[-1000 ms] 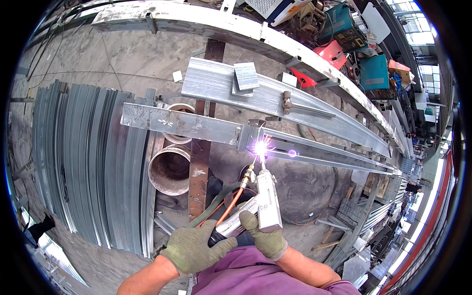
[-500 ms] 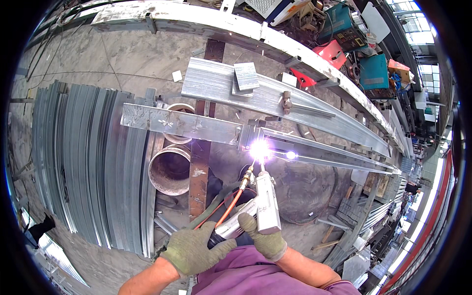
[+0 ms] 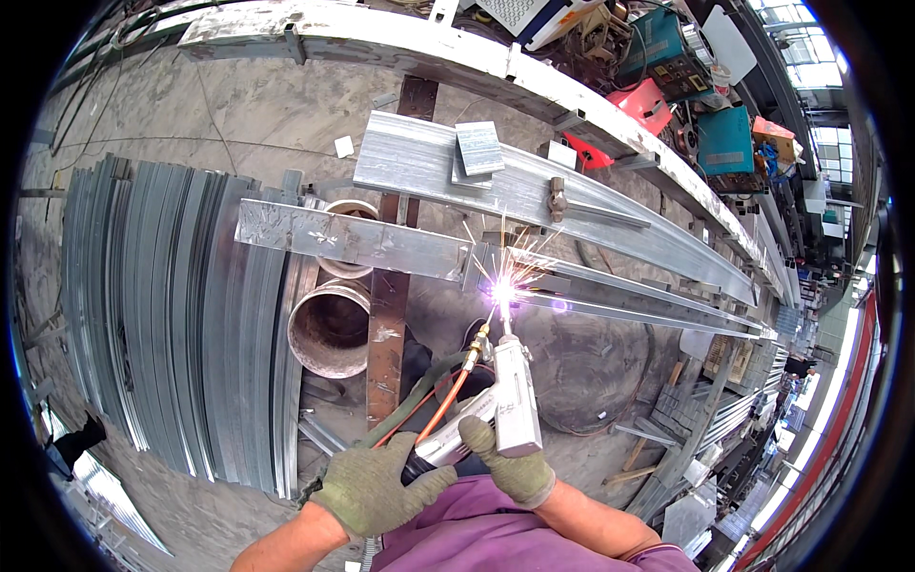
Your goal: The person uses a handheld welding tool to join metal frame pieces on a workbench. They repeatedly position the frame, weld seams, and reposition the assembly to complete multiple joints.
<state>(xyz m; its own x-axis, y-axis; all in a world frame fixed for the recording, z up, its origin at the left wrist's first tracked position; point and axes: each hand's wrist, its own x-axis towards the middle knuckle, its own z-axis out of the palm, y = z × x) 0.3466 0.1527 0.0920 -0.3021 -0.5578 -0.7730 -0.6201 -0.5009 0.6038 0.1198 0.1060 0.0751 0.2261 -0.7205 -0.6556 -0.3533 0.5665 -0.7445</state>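
Welding arc (image 3: 502, 289) active at steel beam (image 3: 596, 295) end: joining underway, remainder indiscernible. Nearside of beam, left hand (image 3: 374, 486) and right hand (image 3: 513, 465) grasp welding gun (image 3: 518, 400).

I see olive-green gloves (image 3: 375, 486), a white torch (image 3: 518, 405), an orange hose (image 3: 442, 408), violet-white glare (image 3: 502, 292), a purple garment (image 3: 477, 534).

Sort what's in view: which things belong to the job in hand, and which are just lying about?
In the job:
torch, held by the left hand and right hand
orange hose
beam at the sparks

Apparently just lying about:
hammer
two small plates
stacked strips
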